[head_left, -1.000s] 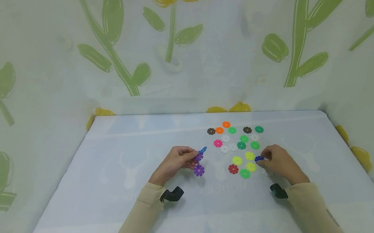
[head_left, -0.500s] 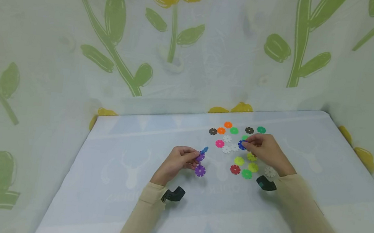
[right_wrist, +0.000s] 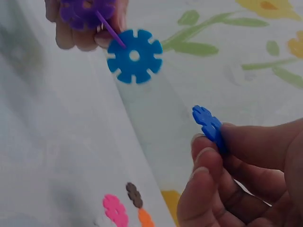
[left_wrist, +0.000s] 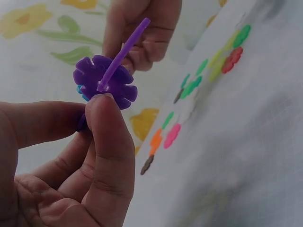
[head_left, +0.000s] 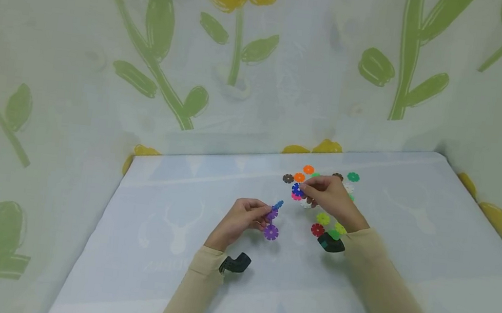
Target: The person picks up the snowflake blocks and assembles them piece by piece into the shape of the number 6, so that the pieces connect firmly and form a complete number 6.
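Note:
My left hand (head_left: 241, 220) pinches a joined piece of notched snowflake discs between thumb and fingertips. It has purple discs (head_left: 271, 232), one seen nearly edge-on in the left wrist view, and a light blue disc (right_wrist: 147, 57) facing the right wrist camera. My right hand (head_left: 334, 197) pinches a dark blue snowflake disc (right_wrist: 208, 125) by its edge, above the table and apart from the joined piece. In the head view this disc partly covers a pink disc (head_left: 295, 196) lying below, and the right hand hides several other loose discs.
Loose discs lie flat on the pale table (head_left: 136, 267): orange (head_left: 308, 169), brown (head_left: 287, 179), red (head_left: 317, 229), yellow (head_left: 323, 218), green (head_left: 353, 177) and white ones. A flower-printed curtain (head_left: 286, 93) stands behind the table. Each wrist wears a black camera mount (head_left: 236, 263).
My right hand has lifted the dark blue disc from the right side of the pile and carried it leftward toward the left hand. The left hand has stayed nearly still with its joined discs.

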Tool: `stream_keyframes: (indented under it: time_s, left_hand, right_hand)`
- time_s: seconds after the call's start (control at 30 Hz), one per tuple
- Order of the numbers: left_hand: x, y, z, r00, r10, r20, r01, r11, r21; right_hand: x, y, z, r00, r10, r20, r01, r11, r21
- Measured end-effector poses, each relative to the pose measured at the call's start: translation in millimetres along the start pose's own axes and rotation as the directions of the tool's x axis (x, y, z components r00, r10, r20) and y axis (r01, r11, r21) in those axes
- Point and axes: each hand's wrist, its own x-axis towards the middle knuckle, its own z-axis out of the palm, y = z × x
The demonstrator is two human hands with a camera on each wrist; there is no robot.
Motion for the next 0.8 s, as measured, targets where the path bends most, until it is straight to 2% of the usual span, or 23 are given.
stream_keyframes:
  time_s: [0.17,0.4,0.8]
  left_hand:
    - [1.0,-1.1,1.6,1.000,0.001,-0.010,-0.001,1.000,-0.002]
    - [2.5,-1.8,3.0,1.000,-0.011,-0.018,0.011,1.000,0.000]
    - [4.2,-4.7,2.3,0.999,-0.001,-0.033,0.001,1.000,0.009]
  right_hand:
    - [1.0,1.6,10.3,1.000,-0.018,-0.014,0.019,0.997,0.077]
    - [2.4,1.0,21.6,1.000,0.004,-0.019,-0.003,0.998,0.056]
    - [-0.1,-0.7,32.5,0.999,-0.054,-0.002,0.054,0.997,0.049]
